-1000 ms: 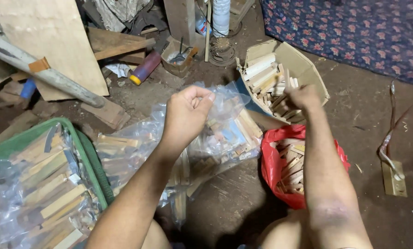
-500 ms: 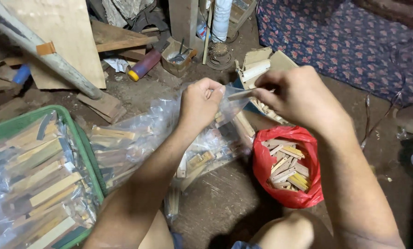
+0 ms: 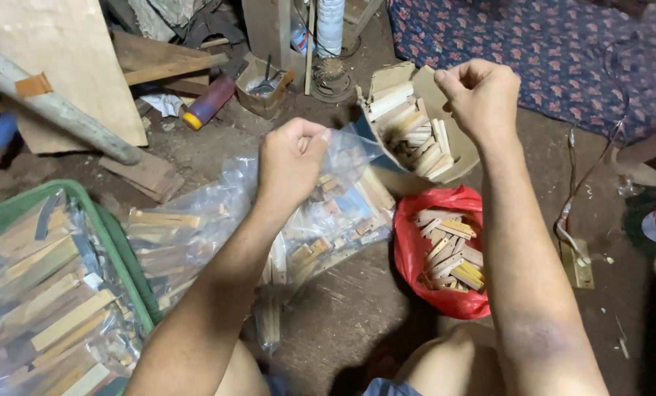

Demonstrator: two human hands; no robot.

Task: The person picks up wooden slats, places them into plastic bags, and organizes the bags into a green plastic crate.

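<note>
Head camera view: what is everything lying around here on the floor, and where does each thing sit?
clear plastic bag: one, transparent, centre, pinched at its top by the left hand
cardboard box: one, brown, upper centre, holds pale wooden sticks
red bag: one, red, right of centre on the floor, holds wooden sticks
bagged stick bundles: several, clear wrap over tan wood, floor left of centre
green crate: one, green, lower left, full of bagged wood pieces
wooden board: one, pale, upper left, leaning
pipe: one, grey, upper left, lying across the board
patterned cloth: one, blue with flowers, upper right
left hand: one, centre, gripping the bag
right hand: one, over the box, fingers closed
</note>
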